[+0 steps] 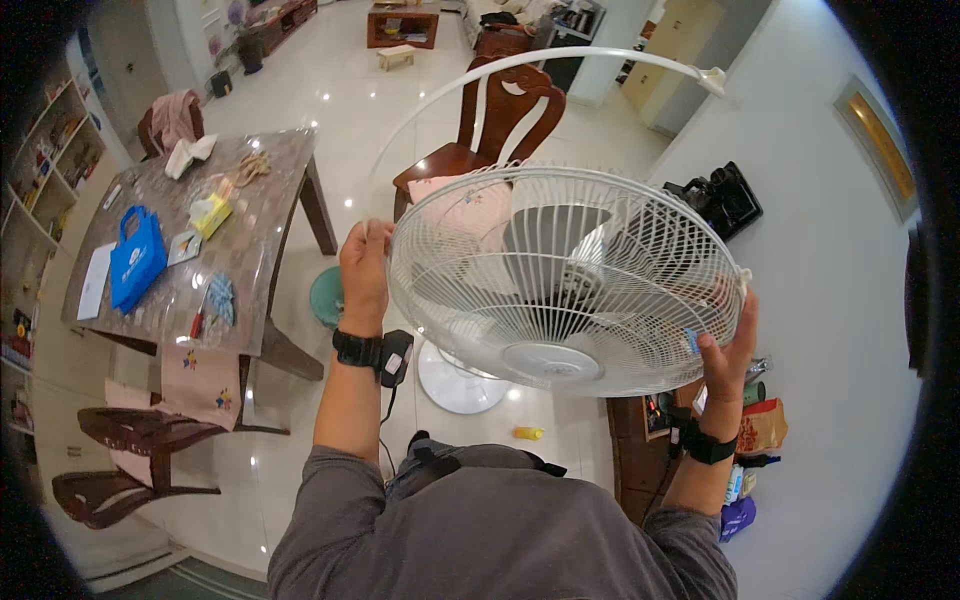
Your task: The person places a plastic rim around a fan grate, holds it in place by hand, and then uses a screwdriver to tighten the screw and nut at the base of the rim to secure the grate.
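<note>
A white pedestal fan's round wire guard (pixel 553 362) is tilted up in front of me, with grey blades showing through its bars. My left hand (pixel 365 275) is closed at its left edge, fingertips pinched near the rim. On the opposite edge my right hand (pixel 732 345) grips the guard, thumb in front and fingers mostly hidden behind. From near my left fingertips a thin white hoop (pixel 560 55) arches over the far side, apart from the guard, ending in a small clip piece at upper right. Below, the fan's round white base (pixel 460 382) rests on the floor.
A wooden chair (pixel 490 135) stands just beyond the fan. On the left, a covered table (pixel 255 190) carries a blue bag (pixel 138 258), a tissue pack and a screwdriver. A green bin (pixel 326 297) and a yellow object (pixel 528 433) are on the floor. The wall (pixel 800 320) is close on my right.
</note>
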Motion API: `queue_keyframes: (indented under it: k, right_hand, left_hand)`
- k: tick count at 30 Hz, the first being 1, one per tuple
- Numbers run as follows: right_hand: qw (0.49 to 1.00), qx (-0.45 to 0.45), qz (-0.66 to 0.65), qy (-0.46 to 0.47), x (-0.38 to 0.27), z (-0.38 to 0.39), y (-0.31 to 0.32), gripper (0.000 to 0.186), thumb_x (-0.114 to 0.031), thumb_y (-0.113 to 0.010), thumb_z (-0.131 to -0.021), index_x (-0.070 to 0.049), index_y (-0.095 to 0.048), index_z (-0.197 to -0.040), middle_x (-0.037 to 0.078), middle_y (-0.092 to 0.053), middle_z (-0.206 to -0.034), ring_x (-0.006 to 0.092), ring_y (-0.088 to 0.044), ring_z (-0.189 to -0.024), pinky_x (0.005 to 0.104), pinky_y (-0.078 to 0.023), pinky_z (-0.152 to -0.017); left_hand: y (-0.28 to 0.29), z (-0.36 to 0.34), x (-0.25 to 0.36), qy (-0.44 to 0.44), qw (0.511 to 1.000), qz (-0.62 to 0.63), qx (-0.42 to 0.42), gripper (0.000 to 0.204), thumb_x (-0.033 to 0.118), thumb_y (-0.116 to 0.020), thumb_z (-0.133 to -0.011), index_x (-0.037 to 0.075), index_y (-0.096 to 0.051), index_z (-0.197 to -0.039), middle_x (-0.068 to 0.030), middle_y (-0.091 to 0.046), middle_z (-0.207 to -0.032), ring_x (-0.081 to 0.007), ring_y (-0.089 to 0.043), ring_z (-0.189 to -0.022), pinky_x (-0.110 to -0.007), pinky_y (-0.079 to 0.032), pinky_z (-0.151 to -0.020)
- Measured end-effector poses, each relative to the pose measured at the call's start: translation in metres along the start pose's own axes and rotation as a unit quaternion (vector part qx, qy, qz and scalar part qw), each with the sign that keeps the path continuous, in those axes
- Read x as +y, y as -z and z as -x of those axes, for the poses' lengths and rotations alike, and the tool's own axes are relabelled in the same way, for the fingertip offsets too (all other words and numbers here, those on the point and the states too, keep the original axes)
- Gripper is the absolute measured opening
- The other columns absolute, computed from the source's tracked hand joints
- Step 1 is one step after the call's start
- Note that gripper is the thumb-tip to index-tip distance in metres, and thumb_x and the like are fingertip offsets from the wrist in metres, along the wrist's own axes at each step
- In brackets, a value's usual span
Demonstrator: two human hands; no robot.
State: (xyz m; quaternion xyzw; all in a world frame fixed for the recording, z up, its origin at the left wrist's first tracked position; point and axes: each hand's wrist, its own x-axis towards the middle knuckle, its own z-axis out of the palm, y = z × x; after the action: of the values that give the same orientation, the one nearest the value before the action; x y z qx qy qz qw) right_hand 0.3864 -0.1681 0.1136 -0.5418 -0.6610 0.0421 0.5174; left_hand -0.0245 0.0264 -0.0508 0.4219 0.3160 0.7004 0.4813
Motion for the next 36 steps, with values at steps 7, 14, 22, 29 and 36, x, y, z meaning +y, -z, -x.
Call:
queue_keyframes:
  k: [7, 14, 22, 29, 36]
  right_hand:
    - [0.997, -0.011, 0.077, 0.007, 0.016, 0.004, 0.014, 0.103, -0.068, -0.075, -0.077, 0.002, -0.042, -0.144, 0.014, -0.061, -0.127, 0.0231, -0.059, -0.116, 0.0384, -0.047, -0.1]
    - [0.999, -0.014, 0.041, -0.005, 0.014, 0.003, 0.012, 0.099, -0.058, -0.081, -0.077, 0.002, -0.04, -0.144, 0.015, -0.057, -0.134, 0.0257, -0.056, -0.123, 0.0403, -0.044, -0.105]
    - [1.0, -0.003, 0.02, -0.016, 0.008, 0.001, 0.008, 0.097, -0.057, -0.083, -0.075, 0.003, -0.044, -0.14, 0.016, -0.06, -0.131, 0.0253, -0.058, -0.12, 0.0398, -0.046, -0.103]
    - [0.999, -0.011, 0.019, -0.032, 0.011, 0.004, 0.011, 0.1, -0.06, -0.083, -0.073, 0.003, -0.043, -0.14, 0.015, -0.06, -0.13, 0.0242, -0.058, -0.12, 0.0394, -0.045, -0.103]
    - [0.999, 0.018, 0.044, -0.01, 0.013, 0.007, 0.009, 0.106, -0.067, -0.08, -0.072, 0.003, -0.043, -0.142, 0.014, -0.058, -0.13, 0.024, -0.057, -0.12, 0.0394, -0.044, -0.103]
  left_hand:
    - [0.04, -0.009, -0.019, -0.04, 0.992, -0.113, 0.035, 0.044, 0.045, -0.048, -0.106, 0.009, -0.052, -0.081, -0.0009, -0.052, -0.069, -0.0121, -0.049, -0.063, -0.028, -0.043, -0.063]
    - [0.049, -0.007, -0.026, -0.006, 0.996, -0.08, 0.04, 0.045, 0.046, -0.047, -0.106, 0.01, -0.045, -0.08, 0.0019, -0.045, -0.066, -0.0079, -0.043, -0.057, -0.025, -0.038, -0.052]
    - [0.038, -0.016, -0.026, 0.002, 0.992, -0.122, 0.033, 0.047, 0.047, -0.046, -0.106, 0.01, -0.045, -0.078, 0.0027, -0.043, -0.065, -0.0076, -0.04, -0.055, -0.025, -0.036, -0.051]
    - [0.027, -0.031, -0.017, 0.028, 0.999, -0.025, -0.012, 0.047, 0.047, -0.044, -0.107, 0.011, -0.044, -0.076, 0.002, -0.041, -0.064, -0.0098, -0.039, -0.055, -0.026, -0.036, -0.052]
    - [0.01, -0.04, -0.005, 0.036, 0.996, -0.059, -0.049, 0.045, 0.042, -0.046, -0.107, 0.011, -0.049, -0.075, 0.0008, -0.046, -0.065, -0.0108, -0.043, -0.061, -0.027, -0.038, -0.061]
